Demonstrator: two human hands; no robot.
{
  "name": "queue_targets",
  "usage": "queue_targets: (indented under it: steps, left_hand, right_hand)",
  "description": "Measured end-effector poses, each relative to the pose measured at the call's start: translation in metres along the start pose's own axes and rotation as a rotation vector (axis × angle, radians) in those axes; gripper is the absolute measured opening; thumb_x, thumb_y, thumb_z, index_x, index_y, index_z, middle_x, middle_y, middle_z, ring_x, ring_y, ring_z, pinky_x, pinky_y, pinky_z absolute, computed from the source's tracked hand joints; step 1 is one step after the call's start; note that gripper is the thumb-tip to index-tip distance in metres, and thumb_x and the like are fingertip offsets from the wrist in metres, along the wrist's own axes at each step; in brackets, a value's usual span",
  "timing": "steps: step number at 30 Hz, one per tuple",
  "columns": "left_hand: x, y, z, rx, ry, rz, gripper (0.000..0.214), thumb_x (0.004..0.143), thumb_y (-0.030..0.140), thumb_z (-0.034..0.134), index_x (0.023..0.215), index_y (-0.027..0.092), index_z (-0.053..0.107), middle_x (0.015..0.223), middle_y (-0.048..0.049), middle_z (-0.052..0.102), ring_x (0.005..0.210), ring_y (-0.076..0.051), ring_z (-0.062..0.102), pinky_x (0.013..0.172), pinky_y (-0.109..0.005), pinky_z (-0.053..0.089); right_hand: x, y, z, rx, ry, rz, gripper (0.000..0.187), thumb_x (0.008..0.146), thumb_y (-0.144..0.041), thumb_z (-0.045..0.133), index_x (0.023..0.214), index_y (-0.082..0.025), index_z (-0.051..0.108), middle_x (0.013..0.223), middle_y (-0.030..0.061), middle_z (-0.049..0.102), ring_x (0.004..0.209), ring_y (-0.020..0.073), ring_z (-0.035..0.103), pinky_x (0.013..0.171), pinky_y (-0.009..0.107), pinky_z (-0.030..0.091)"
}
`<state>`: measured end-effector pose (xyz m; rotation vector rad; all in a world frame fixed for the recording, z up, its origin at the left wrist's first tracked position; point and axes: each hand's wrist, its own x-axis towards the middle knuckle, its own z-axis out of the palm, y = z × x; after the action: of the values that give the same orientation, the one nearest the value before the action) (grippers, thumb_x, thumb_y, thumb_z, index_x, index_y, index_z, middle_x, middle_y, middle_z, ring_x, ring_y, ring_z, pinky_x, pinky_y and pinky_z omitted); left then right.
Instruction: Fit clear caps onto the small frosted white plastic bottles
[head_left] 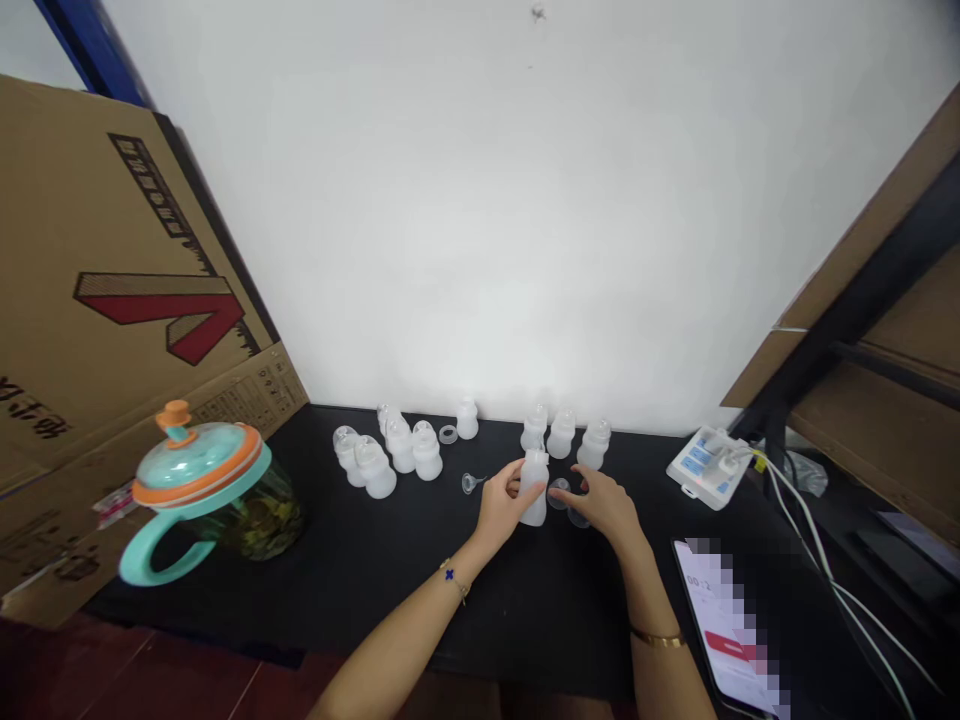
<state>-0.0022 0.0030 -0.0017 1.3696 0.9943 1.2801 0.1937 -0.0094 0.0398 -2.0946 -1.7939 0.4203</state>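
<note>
My left hand [502, 500] is wrapped round a small white, translucent baby bottle [534, 492] and keeps it upright just above or on the black tabletop. To its right is my right hand [606, 500], with thumb and forefinger apart and nothing visible between them. Its thumb reaches over a clear domed cap [559, 490]; whether they touch I cannot tell. Another clear cap [577, 517] lies partly under this hand. Left of my left hand, a clear funnel-shaped piece, like a nipple [471, 484], lies on the table.
Several capped bottles [403, 445] stand at the left, more [561, 435] along the wall. A white ring [448, 435] lies beside a single bottle [467, 419]. A lidded jug [225, 490] stands far left. At right are a power strip [705, 467], cables and a phone [724, 630].
</note>
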Motion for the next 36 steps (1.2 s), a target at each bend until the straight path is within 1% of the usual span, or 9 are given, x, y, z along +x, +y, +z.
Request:
queue_targets:
  steps: [3,6,9,14,17,20,23,29,36]
  left_hand:
    - [0.000,-0.001,0.000,0.011,0.008,0.000,0.056,0.076,0.044,0.078,0.122,0.015,0.066,0.111,-0.0130,0.076,0.088,-0.026,0.075,0.072,-0.031,0.059]
    - [0.000,-0.002,0.000,0.019,0.005,0.008,0.055,0.077,0.044,0.078,0.122,0.016,0.066,0.111,-0.0126,0.076,0.087,-0.025,0.075,0.071,-0.031,0.059]
    - [0.001,-0.002,0.000,0.012,-0.002,0.006,0.055,0.077,0.044,0.078,0.122,0.015,0.065,0.112,-0.0127,0.076,0.087,-0.025,0.075,0.071,-0.030,0.058]
    - [0.001,-0.002,-0.001,0.013,-0.006,0.003,0.055,0.078,0.044,0.077,0.123,0.015,0.064,0.112,-0.0126,0.075,0.087,-0.025,0.074,0.071,-0.030,0.058]
    - [0.001,-0.001,-0.001,0.009,-0.009,0.005,0.055,0.078,0.044,0.077,0.123,0.015,0.065,0.112,-0.0128,0.075,0.087,-0.025,0.075,0.072,-0.031,0.059]
    - [0.001,0.000,-0.001,0.015,-0.008,0.004,0.056,0.077,0.045,0.078,0.122,0.015,0.065,0.111,-0.0130,0.076,0.086,-0.025,0.075,0.072,-0.031,0.059]
    - [0.000,0.001,-0.002,0.021,-0.017,0.004,0.057,0.078,0.045,0.077,0.124,0.014,0.065,0.112,-0.0129,0.075,0.086,-0.024,0.075,0.071,-0.030,0.059]
    - [0.000,0.000,-0.002,0.012,-0.021,0.002,0.056,0.078,0.044,0.077,0.124,0.014,0.064,0.113,-0.0127,0.075,0.085,-0.024,0.074,0.070,-0.030,0.058]
    - [0.001,-0.003,-0.001,0.027,-0.006,-0.008,0.057,0.077,0.044,0.078,0.124,0.014,0.064,0.113,-0.0129,0.075,0.087,-0.024,0.074,0.071,-0.030,0.058]
  right_hand:
    - [0.001,-0.002,0.006,0.056,-0.007,-0.081,0.055,0.076,-0.058,0.072,0.122,-0.029,0.066,0.106,0.0049,0.073,0.101,0.0272,0.068,0.077,0.031,0.047]
    - [0.005,-0.002,0.014,0.094,0.010,-0.169,0.048,0.077,-0.048,0.072,0.120,-0.026,0.067,0.104,0.0043,0.072,0.096,0.0245,0.068,0.078,0.029,0.047]
    - [0.009,-0.001,0.023,0.124,0.017,-0.222,0.046,0.077,-0.039,0.071,0.120,-0.022,0.066,0.101,0.0041,0.071,0.092,0.0227,0.068,0.078,0.029,0.048]
    - [0.013,-0.002,0.034,0.189,-0.016,-0.225,0.053,0.076,-0.025,0.070,0.128,-0.019,0.061,0.105,0.0054,0.069,0.079,0.0178,0.066,0.077,0.029,0.049]
    - [0.013,-0.005,0.035,0.231,-0.036,-0.209,0.052,0.076,-0.020,0.068,0.127,-0.018,0.060,0.107,0.0061,0.068,0.076,0.0163,0.065,0.078,0.029,0.050]
    - [0.012,-0.007,0.035,0.259,-0.040,-0.220,0.043,0.078,-0.019,0.066,0.121,-0.018,0.062,0.108,0.0070,0.069,0.078,0.0172,0.066,0.079,0.030,0.050]
    - [0.012,-0.007,0.036,0.273,-0.033,-0.218,0.036,0.079,-0.023,0.065,0.115,-0.020,0.064,0.110,0.0066,0.070,0.081,0.0185,0.067,0.079,0.031,0.049]
    - [0.012,-0.006,0.036,0.298,-0.013,-0.207,0.032,0.077,-0.027,0.067,0.109,-0.025,0.066,0.107,0.0039,0.072,0.076,0.0194,0.066,0.074,0.032,0.048]
    - [0.014,-0.002,0.034,0.336,0.061,-0.193,0.031,0.077,-0.034,0.068,0.107,-0.025,0.067,0.106,0.0041,0.073,0.073,0.0195,0.065,0.071,0.032,0.048]
